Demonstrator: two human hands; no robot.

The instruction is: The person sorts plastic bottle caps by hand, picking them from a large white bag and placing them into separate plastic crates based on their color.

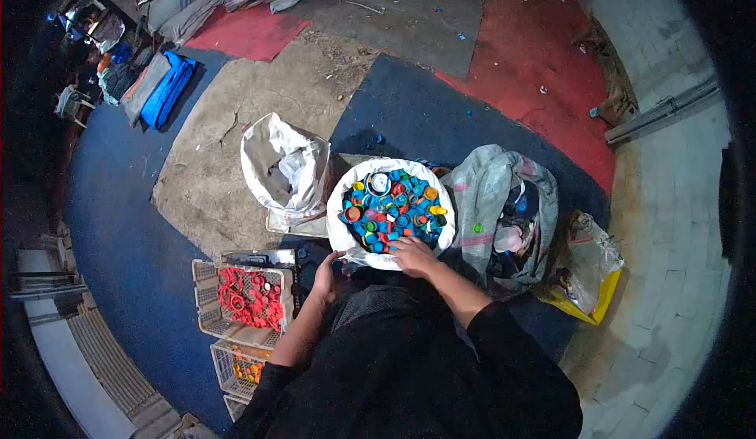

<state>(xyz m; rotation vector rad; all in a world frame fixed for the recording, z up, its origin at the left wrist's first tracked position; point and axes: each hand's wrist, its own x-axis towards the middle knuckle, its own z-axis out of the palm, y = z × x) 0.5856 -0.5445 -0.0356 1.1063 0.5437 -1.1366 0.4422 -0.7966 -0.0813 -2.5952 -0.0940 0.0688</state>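
In front of me stands a white sack with a rolled rim, full of plastic bottle caps. Most caps are blue, mixed with red, orange, yellow, green and white ones. My left hand is at the near left side of the sack, its fingers curled at the edge and partly hidden. Over the near rim reaches my right hand, with fingers spread and lying on the nearest caps; none is visibly held.
Left of it stands an open white sack; to the right, a grey sack with mixed waste and a yellow-edged bag. A crate of red caps sits above another crate. Filled sacks lie far left.
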